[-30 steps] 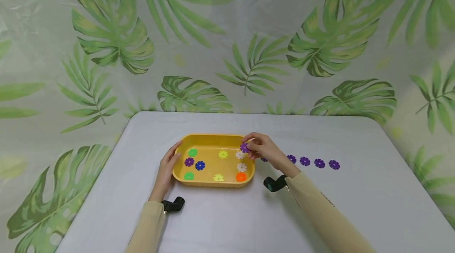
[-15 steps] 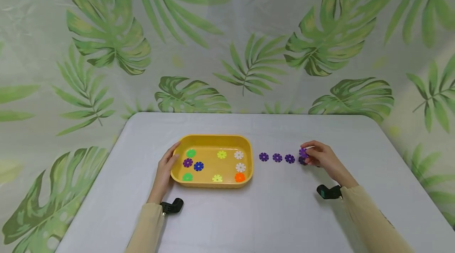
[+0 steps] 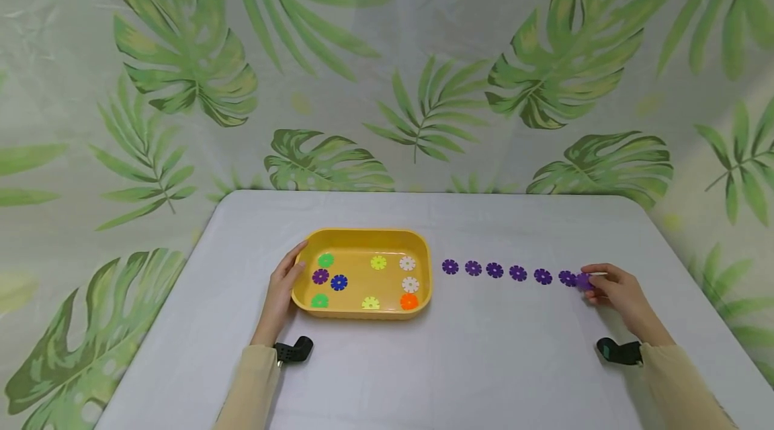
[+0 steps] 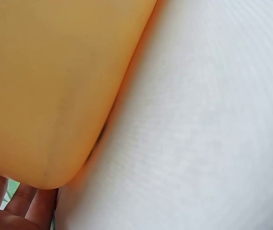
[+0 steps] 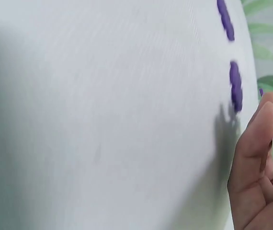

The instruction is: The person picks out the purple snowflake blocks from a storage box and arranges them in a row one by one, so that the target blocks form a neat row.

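Observation:
A yellow plastic tray (image 3: pixel 363 314) stands left of centre in the head view. My left hand (image 3: pixel 281 289) grips its left end; in the left wrist view, the fingers (image 4: pixel 39 208) lie along the tray's outer wall (image 4: pixel 55 96). At the right, my right hand (image 3: pixel 623 295) pinches a purple notched plastic disc (image 3: pixel 583 281) between thumb and fingers, beside the right end of a row of purple discs (image 3: pixel 518 273). In the right wrist view, the thumb (image 5: pixel 258 127) hides most of the held disc, and a disc (image 5: pixel 236 86) of the row lies near it.
Inside the tray are loose discs: green (image 3: pixel 326 260), purple (image 3: pixel 320 276), blue (image 3: pixel 339 282), yellow (image 3: pixel 378 262), white (image 3: pixel 410 284) and orange (image 3: pixel 408 301). A white cloth (image 3: pixel 484 363) covers the table. Behind it hangs a leaf-print sheet (image 3: pixel 338 80).
From the tray's right side, my right hand has carried the purple disc rightward along the row to its right end. My left hand stays at the tray.

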### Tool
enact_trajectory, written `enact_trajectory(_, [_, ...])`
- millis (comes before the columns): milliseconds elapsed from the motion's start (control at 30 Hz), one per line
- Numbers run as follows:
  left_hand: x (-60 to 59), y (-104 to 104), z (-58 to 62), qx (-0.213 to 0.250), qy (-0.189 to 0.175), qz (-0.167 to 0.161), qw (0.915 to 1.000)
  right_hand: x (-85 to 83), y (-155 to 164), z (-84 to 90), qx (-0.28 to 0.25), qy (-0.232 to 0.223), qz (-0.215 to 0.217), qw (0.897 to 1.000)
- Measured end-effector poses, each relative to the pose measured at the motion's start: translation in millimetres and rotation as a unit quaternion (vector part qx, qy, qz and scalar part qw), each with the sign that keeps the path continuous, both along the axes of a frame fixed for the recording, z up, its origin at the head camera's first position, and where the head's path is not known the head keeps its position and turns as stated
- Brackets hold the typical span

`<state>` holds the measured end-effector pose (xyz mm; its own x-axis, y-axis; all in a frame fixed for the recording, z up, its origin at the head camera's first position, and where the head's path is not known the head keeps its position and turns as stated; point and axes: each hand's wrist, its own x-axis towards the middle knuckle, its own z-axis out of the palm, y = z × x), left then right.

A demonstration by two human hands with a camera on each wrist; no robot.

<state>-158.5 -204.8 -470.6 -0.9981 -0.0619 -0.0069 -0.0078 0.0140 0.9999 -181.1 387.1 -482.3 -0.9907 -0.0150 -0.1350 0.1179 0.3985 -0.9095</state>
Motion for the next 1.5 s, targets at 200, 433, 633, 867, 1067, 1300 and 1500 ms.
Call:
enact_trajectory(200, [1.3, -1.0, -0.2, -0.002, -0.006, 0.001, 1.0000, -1.9, 10.9, -4.7, 0.053, 0.010, -0.021, 0.998])
enact_trajectory(433, [-3.6, -5.0, -10.7, 0.005, 0.001, 0.003, 1.0000, -6.6, 7.4, 4.9, 0.179, 0.013, -0.015, 0.984])
enact_trajectory(633, [-10.6, -10.0, -26.6, -0.004, 0.009, 0.013, 0.9999, -12.7, -14.8, 18.7, 0.149, 0.030, -0.016, 0.988])
enact_trajectory(867, [-12.9, -8.8, -29.2, -0.008, 0.022, 0.014, 0.9996, -27.8, -75.3, 40.0, 0.032, 0.018, 0.054, 0.998])
enact_trajectory(1067, [-14.1, -7.3, -30.5, -0.003, 0.025, 0.016, 0.9995, -39.3, -150.7, 54.2, -0.029, 0.012, 0.130, 0.991])
enact_trajectory(1300, [-9.1, -4.0, -19.4, 0.002, 0.017, 0.007, 0.9998, -44.1, -250.3, 61.2, -0.068, -0.029, 0.195, 0.978])
enact_trajectory(1500, [-8.8, -4.3, -20.7, -0.008, 0.020, 0.010, 0.9997, -33.4, -325.8, 63.7, -0.110, -0.062, 0.243, 0.962])
